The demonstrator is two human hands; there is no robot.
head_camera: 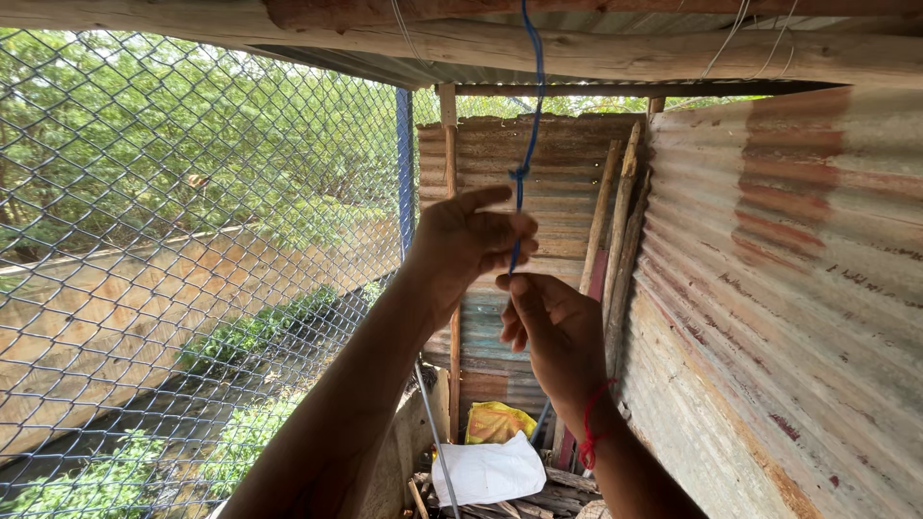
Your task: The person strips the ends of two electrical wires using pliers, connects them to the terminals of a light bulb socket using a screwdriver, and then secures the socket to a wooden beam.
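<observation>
A thin blue cord (534, 115) hangs down from the wooden roof beam (615, 53) and has a knot about halfway down. My left hand (466, 240) is raised at the cord, its fingers pinched on it just below the knot. My right hand (548, 322) sits directly under the left one and grips the cord's lower end between thumb and fingers. A red thread is tied around my right wrist. The part of the cord inside my hands is hidden.
Chain-link fencing (192, 240) closes the left side, with trees and a concrete channel beyond. Rusty corrugated metal sheets (769, 288) form the right and far walls. Wooden poles (615, 231) lean in the corner. A white sack (490, 471) and a yellow bag (495, 421) lie on scrap wood below.
</observation>
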